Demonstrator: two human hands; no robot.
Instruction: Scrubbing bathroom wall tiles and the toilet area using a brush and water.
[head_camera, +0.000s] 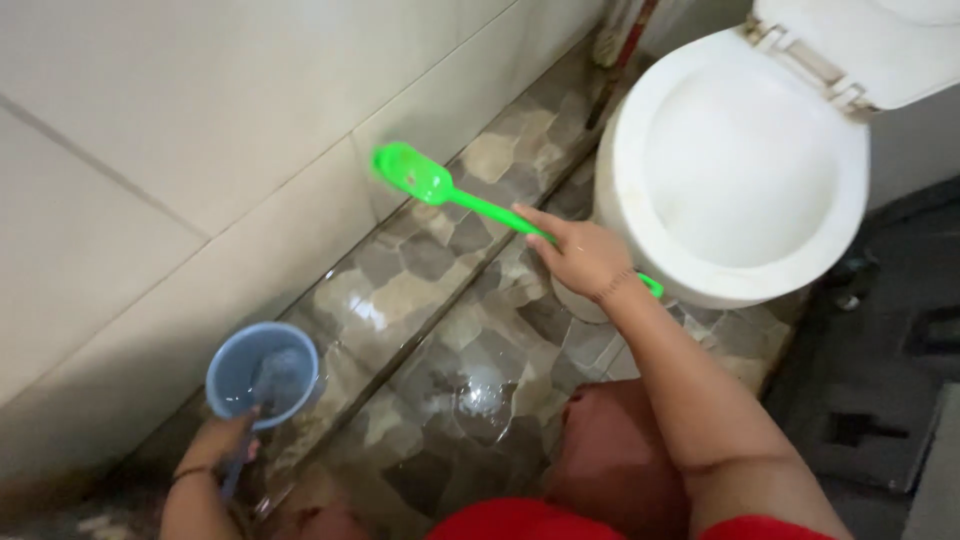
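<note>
My right hand (583, 257) grips the handle of a bright green long-handled brush (420, 178), whose flat head is pressed against the white tiled wall (200, 120) near the floor. My left hand (222, 443) holds a light blue water dipper (262, 373) by its handle, low at the left, close to the wall's base. The dipper looks to have some water in it. A white toilet (740, 160) with its seat and lid raised stands just right of my right hand.
The floor (470, 340) is wet stone-pattern tile with a raised step along the wall. A dark mat or drain area (880, 380) lies at the right. Pipes (620, 40) run down in the corner behind the toilet. My knee and red clothing fill the bottom edge.
</note>
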